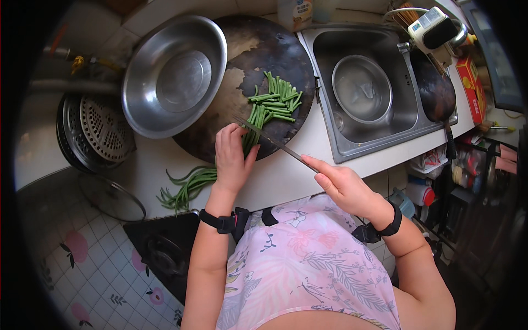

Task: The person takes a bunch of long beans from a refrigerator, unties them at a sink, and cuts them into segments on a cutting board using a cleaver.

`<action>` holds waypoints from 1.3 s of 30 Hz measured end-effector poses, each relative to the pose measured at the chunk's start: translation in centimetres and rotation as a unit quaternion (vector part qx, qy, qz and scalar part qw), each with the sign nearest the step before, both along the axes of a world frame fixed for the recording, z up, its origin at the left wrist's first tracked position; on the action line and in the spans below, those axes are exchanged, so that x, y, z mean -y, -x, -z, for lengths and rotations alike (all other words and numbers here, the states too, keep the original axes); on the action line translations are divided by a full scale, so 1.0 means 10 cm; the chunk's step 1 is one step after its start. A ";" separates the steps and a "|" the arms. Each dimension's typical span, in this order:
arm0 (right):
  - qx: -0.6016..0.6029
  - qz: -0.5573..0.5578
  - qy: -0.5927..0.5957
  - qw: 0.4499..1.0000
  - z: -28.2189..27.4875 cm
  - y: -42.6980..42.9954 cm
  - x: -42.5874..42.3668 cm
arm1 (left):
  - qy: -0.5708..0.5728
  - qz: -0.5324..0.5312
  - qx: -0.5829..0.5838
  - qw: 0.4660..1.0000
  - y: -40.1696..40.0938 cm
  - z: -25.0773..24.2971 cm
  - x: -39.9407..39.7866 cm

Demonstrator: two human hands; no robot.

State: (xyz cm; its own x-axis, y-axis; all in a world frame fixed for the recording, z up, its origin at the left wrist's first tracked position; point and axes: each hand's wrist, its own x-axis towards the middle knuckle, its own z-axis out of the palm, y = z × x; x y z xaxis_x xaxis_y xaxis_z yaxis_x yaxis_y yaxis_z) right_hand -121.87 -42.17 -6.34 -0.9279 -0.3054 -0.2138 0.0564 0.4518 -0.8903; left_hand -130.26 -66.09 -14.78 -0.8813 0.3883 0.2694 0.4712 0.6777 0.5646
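A bunch of long green beans (252, 131) lies over the near edge of a dark round chopping board (272, 45), gripped by my left hand (232, 154). The uncut tails of the bunch trail left across the white counter. My right hand (346, 187) holds a kitchen knife (284, 147), seen almost edge-on, its blade lying across the beans just beside my left fingertips. Cut bean pieces (278, 99) are heaped on the board beyond the blade. A large steel basin (183, 78) overlaps the board's left side, tilted. The knife's handle is hidden in my right hand.
Right of the board is a steel sink (326, 123) with a metal bowl (362, 88) of water in it. A wok (433, 90) stands beyond the sink. Perforated steamer trays (105, 128) and a glass lid (111, 198) are at left, near a black hob (165, 251).
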 end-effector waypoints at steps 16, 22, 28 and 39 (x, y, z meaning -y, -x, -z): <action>0.065 -0.026 -0.044 0.997 -0.09 0.09 0.04 | 0.014 0.016 0.015 1.000 0.06 0.03 -0.03; 0.075 -0.035 -0.043 0.996 -0.10 0.10 0.05 | 0.008 0.005 0.013 1.000 0.02 0.04 -0.03; 0.087 -0.044 -0.068 0.993 -0.07 0.12 0.09 | -0.003 0.006 0.029 1.000 0.01 0.09 -0.01; 0.124 -0.049 -0.068 0.989 -0.06 0.25 0.17 | -0.024 -0.002 0.050 0.998 0.03 0.11 0.01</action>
